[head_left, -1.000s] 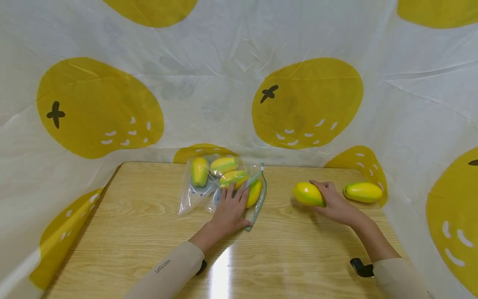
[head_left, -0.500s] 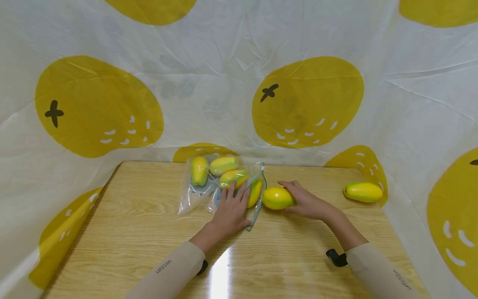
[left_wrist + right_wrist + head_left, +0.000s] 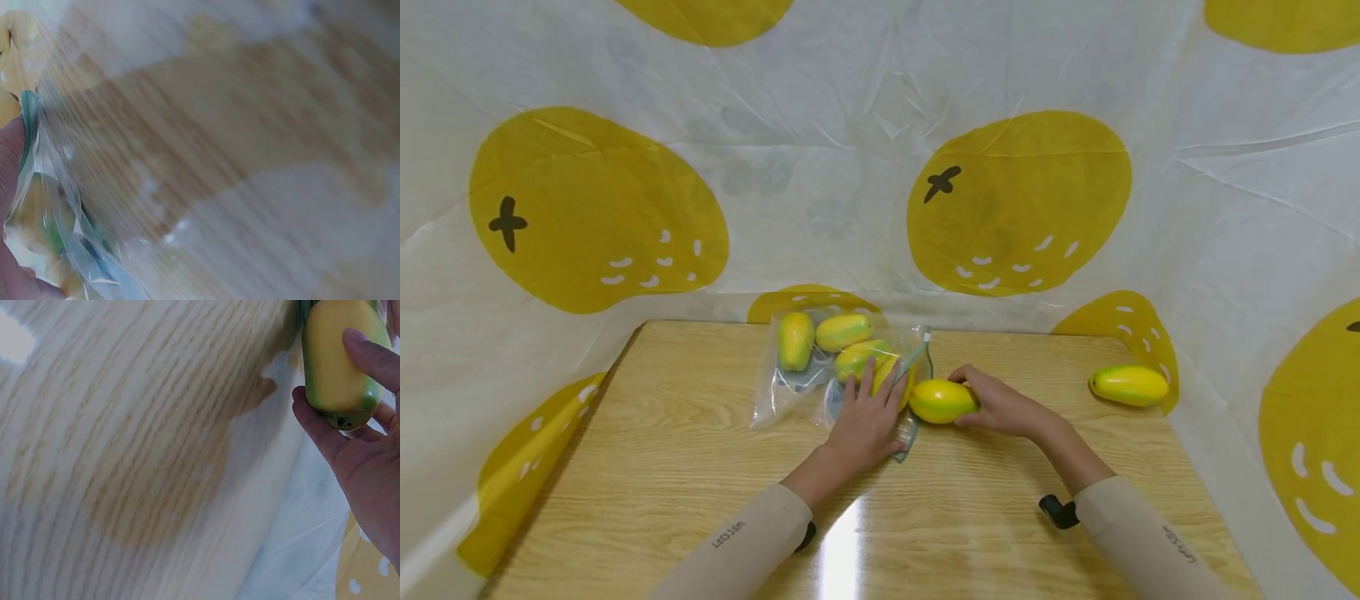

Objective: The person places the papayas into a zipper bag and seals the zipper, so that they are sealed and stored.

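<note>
A clear zip bag (image 3: 772,407) lies at the back middle of the table with several yellow-green papayas (image 3: 795,342) inside. My left hand (image 3: 863,423) rests on it with fingers spread, near its mouth. In the left wrist view the thumb touches the bag's green zip strip (image 3: 28,122). My right hand (image 3: 996,406) grips another papaya (image 3: 942,401) by one end, the other end at the bag's mouth. The right wrist view has this papaya (image 3: 344,362) between thumb and fingers. The left fingers partly cover the papaya nearest the mouth.
One more papaya (image 3: 1129,386) lies at the table's right edge. A white cloth with yellow fruit prints (image 3: 827,208) hangs around the back and sides of the wooden table (image 3: 692,467).
My right hand has carried its papaya left across the table to the bag's mouth. The papayas in the bag have shifted slightly left. My left hand has hardly moved.
</note>
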A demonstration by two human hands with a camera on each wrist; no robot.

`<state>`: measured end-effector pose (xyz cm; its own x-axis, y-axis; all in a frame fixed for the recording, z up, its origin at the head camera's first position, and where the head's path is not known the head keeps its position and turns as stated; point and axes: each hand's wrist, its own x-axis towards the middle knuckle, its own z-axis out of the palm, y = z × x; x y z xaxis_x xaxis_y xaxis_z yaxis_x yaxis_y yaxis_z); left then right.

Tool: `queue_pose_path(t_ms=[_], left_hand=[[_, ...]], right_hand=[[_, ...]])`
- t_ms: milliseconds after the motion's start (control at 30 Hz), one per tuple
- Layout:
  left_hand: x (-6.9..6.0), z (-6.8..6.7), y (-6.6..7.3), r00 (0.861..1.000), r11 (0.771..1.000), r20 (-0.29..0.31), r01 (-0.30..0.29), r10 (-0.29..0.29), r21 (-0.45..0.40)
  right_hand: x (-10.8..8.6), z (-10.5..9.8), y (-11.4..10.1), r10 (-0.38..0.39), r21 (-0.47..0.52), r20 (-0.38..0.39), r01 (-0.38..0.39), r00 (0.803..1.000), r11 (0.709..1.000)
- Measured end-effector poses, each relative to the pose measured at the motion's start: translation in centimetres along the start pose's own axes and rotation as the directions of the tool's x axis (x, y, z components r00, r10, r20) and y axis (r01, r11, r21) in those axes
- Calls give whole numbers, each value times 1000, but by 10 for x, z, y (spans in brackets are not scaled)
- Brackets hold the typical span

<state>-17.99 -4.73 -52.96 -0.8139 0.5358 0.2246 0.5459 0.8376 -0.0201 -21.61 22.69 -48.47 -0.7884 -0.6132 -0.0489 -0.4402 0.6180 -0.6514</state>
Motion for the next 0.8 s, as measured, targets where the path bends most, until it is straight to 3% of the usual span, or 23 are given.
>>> queue_pose_path(t_ms=[300, 567, 800], left_hand=[[0, -1, 0, 1000, 999, 22, -6, 5, 33], [1, 0, 1, 1000, 996, -21, -12, 14, 85], [2, 0, 0, 1000, 993, -23, -11, 14, 120]], right_hand=[[10, 6, 3, -26, -17, 20, 26, 999, 1000], [24, 11, -3, -55, -46, 17, 56, 998, 997], [32, 18, -7, 39, 62, -6, -39, 999, 997]])
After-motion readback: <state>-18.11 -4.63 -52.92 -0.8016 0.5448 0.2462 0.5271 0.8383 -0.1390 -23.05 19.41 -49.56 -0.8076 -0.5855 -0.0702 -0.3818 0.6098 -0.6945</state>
